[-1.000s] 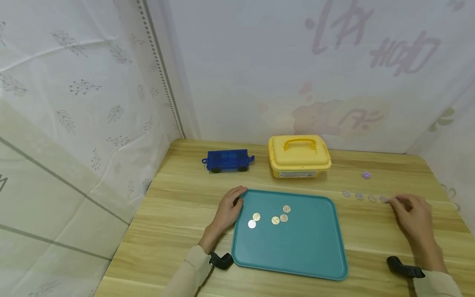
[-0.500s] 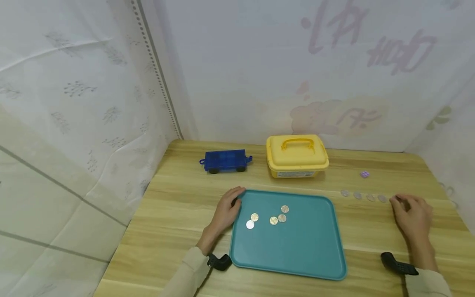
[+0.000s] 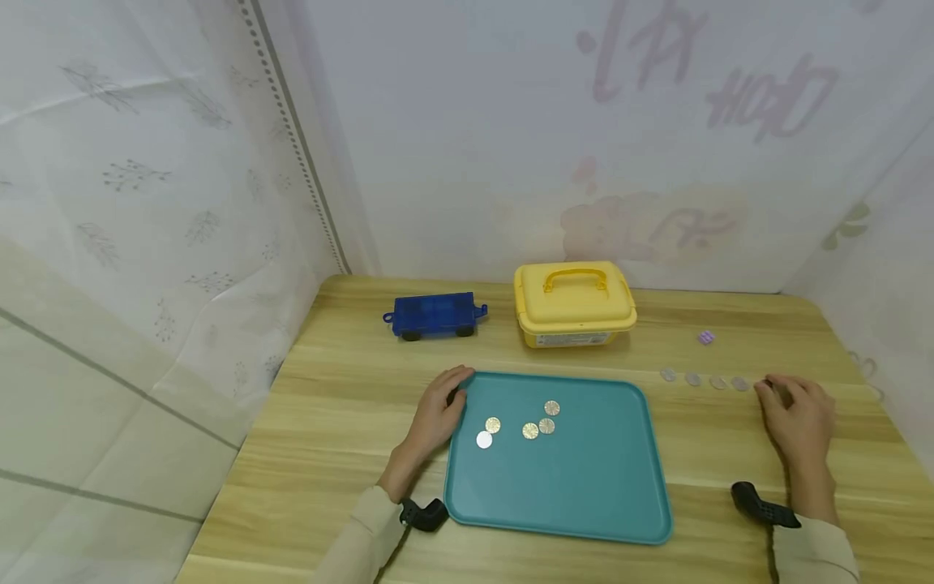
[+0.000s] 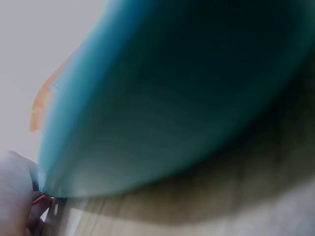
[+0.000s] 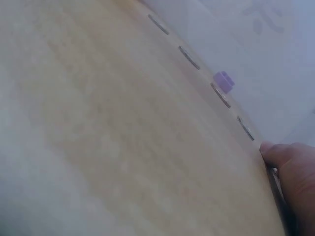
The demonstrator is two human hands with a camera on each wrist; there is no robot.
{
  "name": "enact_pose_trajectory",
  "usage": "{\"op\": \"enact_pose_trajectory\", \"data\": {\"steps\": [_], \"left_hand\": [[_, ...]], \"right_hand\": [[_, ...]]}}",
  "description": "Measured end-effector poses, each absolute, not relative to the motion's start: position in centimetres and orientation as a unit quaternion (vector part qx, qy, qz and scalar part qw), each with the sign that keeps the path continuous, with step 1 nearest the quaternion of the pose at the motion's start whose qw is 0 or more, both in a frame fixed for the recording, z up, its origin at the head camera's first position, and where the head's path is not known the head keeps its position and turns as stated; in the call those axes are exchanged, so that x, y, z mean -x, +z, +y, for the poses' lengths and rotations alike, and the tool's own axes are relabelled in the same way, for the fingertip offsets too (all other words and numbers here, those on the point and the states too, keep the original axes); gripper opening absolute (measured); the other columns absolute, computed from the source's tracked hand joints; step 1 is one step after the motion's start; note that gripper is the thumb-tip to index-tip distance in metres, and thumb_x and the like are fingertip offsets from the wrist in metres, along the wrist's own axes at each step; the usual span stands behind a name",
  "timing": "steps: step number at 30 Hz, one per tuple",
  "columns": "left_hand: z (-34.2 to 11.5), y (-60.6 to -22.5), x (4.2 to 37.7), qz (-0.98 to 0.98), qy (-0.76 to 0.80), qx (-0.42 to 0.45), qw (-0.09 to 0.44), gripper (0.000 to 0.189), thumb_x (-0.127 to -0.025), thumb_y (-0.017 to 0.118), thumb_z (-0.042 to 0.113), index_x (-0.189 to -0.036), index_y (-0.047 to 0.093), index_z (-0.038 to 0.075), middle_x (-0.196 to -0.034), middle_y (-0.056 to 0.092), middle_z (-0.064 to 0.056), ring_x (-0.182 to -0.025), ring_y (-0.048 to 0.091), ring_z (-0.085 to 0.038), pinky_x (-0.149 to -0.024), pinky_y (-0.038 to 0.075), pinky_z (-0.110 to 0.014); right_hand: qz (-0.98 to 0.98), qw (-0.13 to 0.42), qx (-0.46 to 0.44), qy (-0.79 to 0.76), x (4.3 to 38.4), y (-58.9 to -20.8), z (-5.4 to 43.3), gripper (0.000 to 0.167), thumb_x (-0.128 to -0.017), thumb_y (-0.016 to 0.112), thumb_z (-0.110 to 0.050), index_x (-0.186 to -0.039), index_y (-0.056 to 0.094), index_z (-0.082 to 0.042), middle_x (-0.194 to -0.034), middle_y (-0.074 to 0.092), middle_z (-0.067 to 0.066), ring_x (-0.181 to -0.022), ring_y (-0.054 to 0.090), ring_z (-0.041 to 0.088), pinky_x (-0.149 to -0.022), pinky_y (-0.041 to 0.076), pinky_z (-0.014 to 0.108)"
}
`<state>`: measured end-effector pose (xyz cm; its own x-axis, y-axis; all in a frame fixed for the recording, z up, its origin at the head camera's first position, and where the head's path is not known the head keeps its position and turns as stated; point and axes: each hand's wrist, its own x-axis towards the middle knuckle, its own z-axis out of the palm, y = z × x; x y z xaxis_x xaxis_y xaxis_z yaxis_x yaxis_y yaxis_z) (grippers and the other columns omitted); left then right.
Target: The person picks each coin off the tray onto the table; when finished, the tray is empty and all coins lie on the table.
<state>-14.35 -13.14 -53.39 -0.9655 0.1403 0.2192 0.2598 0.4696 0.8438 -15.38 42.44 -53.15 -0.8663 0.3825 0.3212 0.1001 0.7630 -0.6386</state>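
By the table's [image 3: 314, 454] far right, the right hand [image 3: 799, 414] has its fingers bent just beside a row of coins [image 3: 692, 379]; whether they pinch anything, I can't tell. A sideways brush could scatter that row. The left hand [image 3: 430, 414] touches the tray [image 3: 598, 470], grip unclear; tugging could slide the loose discs [image 3: 530, 431] inside.

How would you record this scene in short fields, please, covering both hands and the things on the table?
Tray: teal, on the wooden table
On tray: five coin-like discs
Disc row: four visible discs, right of the tray
Left hand: left hand, at the tray's left edge
Right hand: right hand, at the row's right end; contents unclear
Behind tray: closed yellow box, blue wheeled toy
Beyond row: small purple piece
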Motion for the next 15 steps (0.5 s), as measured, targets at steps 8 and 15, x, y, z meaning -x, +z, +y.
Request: {"op": "enact_pose_trajectory", "data": {"steps": [8,15], "left_hand": [[-13.24,-53.22,14.52,-0.858,-0.496,0.118,0.058,0.039,-0.099,0.053,0.004,-0.137,0.060,0.006,-0.146,0.055,-0.013,-0.141,0.044,-0.031,-0.119,0.034,-0.052],[-13.25,-53.32,14.50,-0.859,-0.496,0.116,0.055,0.039,-0.099,0.053,0.004,-0.137,0.060,0.007,-0.146,0.055,-0.011,-0.142,0.044,-0.030,-0.120,0.034,-0.051]], "right_hand": [[-0.885,0.204,0.201,0.367,15.19,-52.09,41.77,0.042,-0.095,0.065,-0.028,-0.126,0.066,0.001,-0.107,0.063,-0.011,-0.107,0.053,0.006,-0.100,0.038,0.026],[-0.857,0.242,0.208,0.406,15.13,-52.64,41.71,0.039,-0.092,0.068,-0.025,-0.120,0.068,0.003,-0.086,0.048,-0.037,-0.082,0.044,-0.017,-0.076,0.033,0.006]]}}
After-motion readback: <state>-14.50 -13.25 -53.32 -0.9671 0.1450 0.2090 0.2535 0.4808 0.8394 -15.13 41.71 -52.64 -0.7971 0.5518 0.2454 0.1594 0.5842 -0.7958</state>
